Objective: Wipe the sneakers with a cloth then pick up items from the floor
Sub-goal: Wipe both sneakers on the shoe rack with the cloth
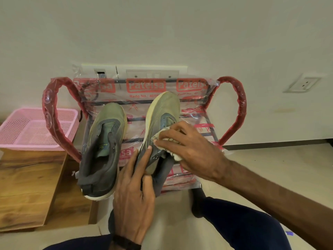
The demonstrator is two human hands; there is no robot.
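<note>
Two olive-grey sneakers sit on a plastic-wrapped red rack. The left sneaker rests flat with its opening up. The right sneaker is tilted onto its side, pale sole edge to the left. My left hand grips this sneaker at its heel and collar, fingers laid along its side. My right hand holds a crumpled white cloth against the sneaker's upper near the tongue. Most of the cloth is hidden under my fingers.
A pink mesh basket stands on a wooden surface at the left. White wall sockets are on the wall behind. Beige tiled floor spreads to the right. My dark-trousered legs fill the bottom.
</note>
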